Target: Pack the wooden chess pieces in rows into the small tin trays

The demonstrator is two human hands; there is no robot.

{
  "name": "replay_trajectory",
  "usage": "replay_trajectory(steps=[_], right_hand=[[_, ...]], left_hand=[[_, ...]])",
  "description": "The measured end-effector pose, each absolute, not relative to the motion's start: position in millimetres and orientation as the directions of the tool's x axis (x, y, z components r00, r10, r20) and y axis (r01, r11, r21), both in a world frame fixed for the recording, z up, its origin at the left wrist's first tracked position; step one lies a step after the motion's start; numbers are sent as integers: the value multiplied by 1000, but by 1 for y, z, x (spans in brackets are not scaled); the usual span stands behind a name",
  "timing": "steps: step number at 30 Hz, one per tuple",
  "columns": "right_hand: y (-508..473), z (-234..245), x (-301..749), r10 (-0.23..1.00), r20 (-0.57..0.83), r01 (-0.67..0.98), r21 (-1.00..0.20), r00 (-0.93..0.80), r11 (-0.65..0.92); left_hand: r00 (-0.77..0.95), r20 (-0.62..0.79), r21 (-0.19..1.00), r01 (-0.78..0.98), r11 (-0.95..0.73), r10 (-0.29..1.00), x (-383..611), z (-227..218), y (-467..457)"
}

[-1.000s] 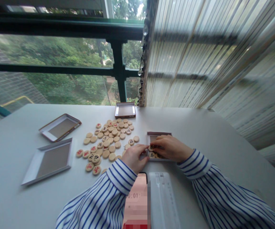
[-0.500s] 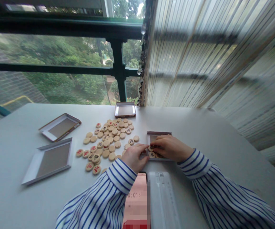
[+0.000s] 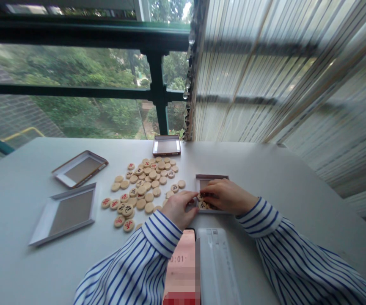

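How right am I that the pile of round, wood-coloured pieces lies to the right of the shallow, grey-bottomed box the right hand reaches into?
Only the side is wrong: the head view shows the pile of round, wood-coloured pieces to the left of the shallow, grey-bottomed box the right hand reaches into.

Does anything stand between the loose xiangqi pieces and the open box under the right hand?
Partly: the left hand stands between the nearer loose xiangqi pieces and the open box. Farther back, nothing visible stands between the rightmost loose piece and the box's left side.
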State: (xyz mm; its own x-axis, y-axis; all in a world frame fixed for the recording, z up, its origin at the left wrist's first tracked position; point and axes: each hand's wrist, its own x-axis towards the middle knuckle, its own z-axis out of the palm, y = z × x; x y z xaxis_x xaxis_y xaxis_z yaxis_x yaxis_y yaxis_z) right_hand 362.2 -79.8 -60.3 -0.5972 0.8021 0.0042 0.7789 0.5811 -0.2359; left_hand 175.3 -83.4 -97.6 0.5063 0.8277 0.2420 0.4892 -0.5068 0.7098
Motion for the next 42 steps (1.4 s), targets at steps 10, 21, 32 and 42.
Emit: replay_trajectory(steps=[10, 21, 32, 42], right_hand=[[-80, -59, 362, 801, 8, 776, -242, -598, 582], [-80, -60, 361, 801, -1, 780, -231, -598, 582], [-80, -59, 362, 804, 5, 781, -233, -595, 579], [-80, -60, 362, 810, -3, 791, -217, -587, 572]], left_hand=[[514, 251, 703, 486, -519, 820, 175, -95, -84], [519, 270, 692, 481, -538, 811, 175, -95, -84], [513, 260, 694, 490, -527, 818, 175, -94, -84], [517, 231, 695, 505, -512, 824, 175, -91, -85]])
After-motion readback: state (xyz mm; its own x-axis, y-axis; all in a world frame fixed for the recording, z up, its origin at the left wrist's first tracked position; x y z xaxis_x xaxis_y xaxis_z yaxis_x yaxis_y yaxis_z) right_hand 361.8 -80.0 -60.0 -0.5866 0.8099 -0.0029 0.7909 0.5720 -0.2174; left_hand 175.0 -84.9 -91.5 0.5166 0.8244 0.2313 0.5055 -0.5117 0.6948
